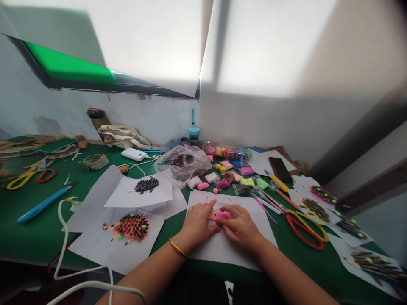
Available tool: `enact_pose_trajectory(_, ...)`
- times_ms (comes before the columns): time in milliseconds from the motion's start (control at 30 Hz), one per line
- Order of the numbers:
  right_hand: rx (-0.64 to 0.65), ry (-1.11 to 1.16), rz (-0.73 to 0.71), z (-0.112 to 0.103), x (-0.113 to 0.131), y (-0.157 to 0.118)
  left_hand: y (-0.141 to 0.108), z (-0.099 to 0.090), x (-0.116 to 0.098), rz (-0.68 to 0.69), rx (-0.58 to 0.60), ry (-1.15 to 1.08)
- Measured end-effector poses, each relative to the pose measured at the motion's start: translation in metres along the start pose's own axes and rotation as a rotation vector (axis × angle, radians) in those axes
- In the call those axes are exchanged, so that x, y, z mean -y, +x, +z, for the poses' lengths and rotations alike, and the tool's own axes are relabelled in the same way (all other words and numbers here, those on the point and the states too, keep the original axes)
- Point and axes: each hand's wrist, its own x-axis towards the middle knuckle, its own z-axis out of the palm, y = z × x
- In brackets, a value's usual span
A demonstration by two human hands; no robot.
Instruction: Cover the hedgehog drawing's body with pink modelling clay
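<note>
A small pink modelling-clay hedgehog shape (222, 214) with a dark eye lies on a white sheet of paper (251, 254) in front of me. My left hand (199, 222) rests on the sheet at the left of the clay, thumb and index finger apart, holding nothing. From the right, my right hand (240, 224) has its curled fingers pressed on the pink clay, partly covering it. Above the hands sit a pink clay ball (215, 190) and a small dark speck on the sheet.
Packets of coloured clay (246, 182) and a plastic bag of dark seeds (182, 163) lie behind the paper. Finished hedgehog pictures (130, 226) flank it on both sides. Red-and-yellow scissors (305, 228), a phone (280, 169), a blue cutter (46, 204) and a white cable (65, 237) lie around.
</note>
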Motion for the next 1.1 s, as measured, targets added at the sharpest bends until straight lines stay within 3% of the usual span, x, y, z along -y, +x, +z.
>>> enact_pose_trajectory(300, -0.053, 0.035, 0.1, -0.0039, -0.0044, -0.0032, 0.0002, -0.0002, -0.0004, -0.011, 0.005, -0.001)
enact_pose_trajectory(1100, -0.022, 0.033, 0.038, -0.0038, -0.003, -0.0028, 0.0007, -0.0014, -0.001, -0.026, 0.024, 0.0)
